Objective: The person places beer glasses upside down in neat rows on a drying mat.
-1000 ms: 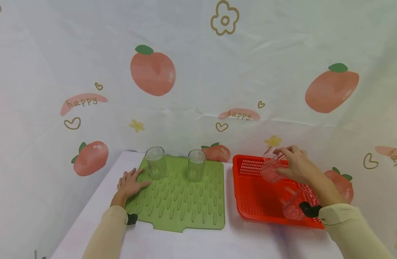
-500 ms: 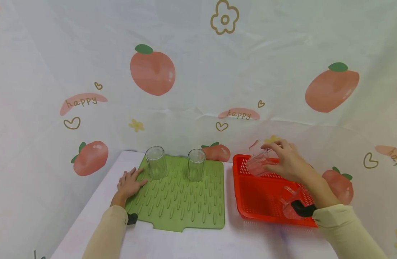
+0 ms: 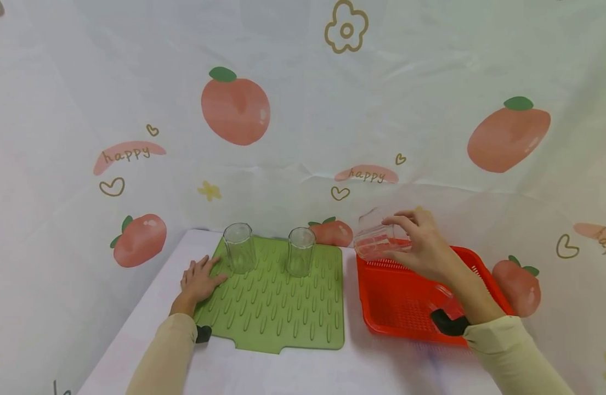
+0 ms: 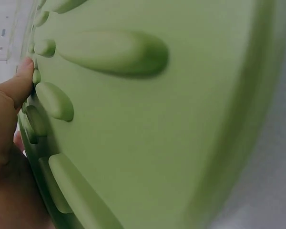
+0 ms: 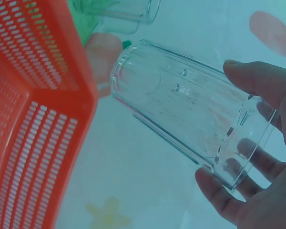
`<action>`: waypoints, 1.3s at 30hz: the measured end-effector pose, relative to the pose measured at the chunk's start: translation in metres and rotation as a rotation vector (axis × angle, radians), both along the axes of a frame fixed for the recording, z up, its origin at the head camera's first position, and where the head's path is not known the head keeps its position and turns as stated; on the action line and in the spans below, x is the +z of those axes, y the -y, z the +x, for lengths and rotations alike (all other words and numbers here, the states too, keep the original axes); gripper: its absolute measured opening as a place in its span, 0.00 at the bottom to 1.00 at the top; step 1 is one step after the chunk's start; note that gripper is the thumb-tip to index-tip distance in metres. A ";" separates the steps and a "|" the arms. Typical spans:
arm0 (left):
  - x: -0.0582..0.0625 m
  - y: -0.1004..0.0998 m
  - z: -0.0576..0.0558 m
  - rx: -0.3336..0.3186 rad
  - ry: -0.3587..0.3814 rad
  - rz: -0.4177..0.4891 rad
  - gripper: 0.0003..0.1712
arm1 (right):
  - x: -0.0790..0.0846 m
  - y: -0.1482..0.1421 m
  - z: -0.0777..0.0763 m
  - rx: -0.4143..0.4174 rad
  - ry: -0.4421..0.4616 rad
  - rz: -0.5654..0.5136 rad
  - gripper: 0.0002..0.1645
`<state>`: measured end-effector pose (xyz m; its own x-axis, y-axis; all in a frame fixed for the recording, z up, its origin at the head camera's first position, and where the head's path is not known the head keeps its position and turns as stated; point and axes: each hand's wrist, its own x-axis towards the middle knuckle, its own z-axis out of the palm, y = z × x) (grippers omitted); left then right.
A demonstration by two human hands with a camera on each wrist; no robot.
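Note:
My right hand (image 3: 416,241) grips a clear glass mug (image 3: 379,241) by its base end, tilted with its rim toward the left, over the back left edge of the red basket (image 3: 401,333). In the right wrist view the mug (image 5: 176,105) lies between thumb and curled fingers, with a thin handle-like strip along its lower side. My left hand (image 3: 199,282) rests with fingers spread on the left edge of the green ridged mat (image 3: 278,312). Two similar clear glasses stand upright at the mat's back, one at left (image 3: 240,249) and one at right (image 3: 300,253).
Another clear glass (image 3: 446,299) lies in the basket, partly hidden behind my right wrist. White table surface (image 3: 352,367) shows in front of the mat and basket. A white fruit-printed sheet (image 3: 303,109) hangs close behind them.
My right hand has carried the glass mug leftward and slightly up, from above the basket's inside to its back left edge. The left hand stays on the mat.

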<state>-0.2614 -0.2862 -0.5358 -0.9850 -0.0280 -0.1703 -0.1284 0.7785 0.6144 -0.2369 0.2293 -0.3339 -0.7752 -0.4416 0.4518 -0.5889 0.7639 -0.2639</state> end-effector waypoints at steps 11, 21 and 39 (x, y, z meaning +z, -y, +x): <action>-0.005 0.001 0.003 0.006 -0.061 0.014 0.42 | 0.001 0.031 0.003 0.089 0.017 -0.082 0.38; -0.007 0.008 0.001 -0.042 -0.013 -0.031 0.44 | -0.022 0.059 0.011 0.176 0.074 -0.198 0.36; 0.000 0.004 0.002 -0.063 -0.038 -0.086 0.43 | -0.072 0.098 0.021 0.280 0.150 -0.379 0.34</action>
<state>-0.2597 -0.2907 -0.5362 -0.9910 0.0211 -0.1323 -0.0554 0.8345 0.5482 -0.2163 0.1312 -0.4054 -0.7189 -0.4685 0.5135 -0.6922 0.4154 -0.5901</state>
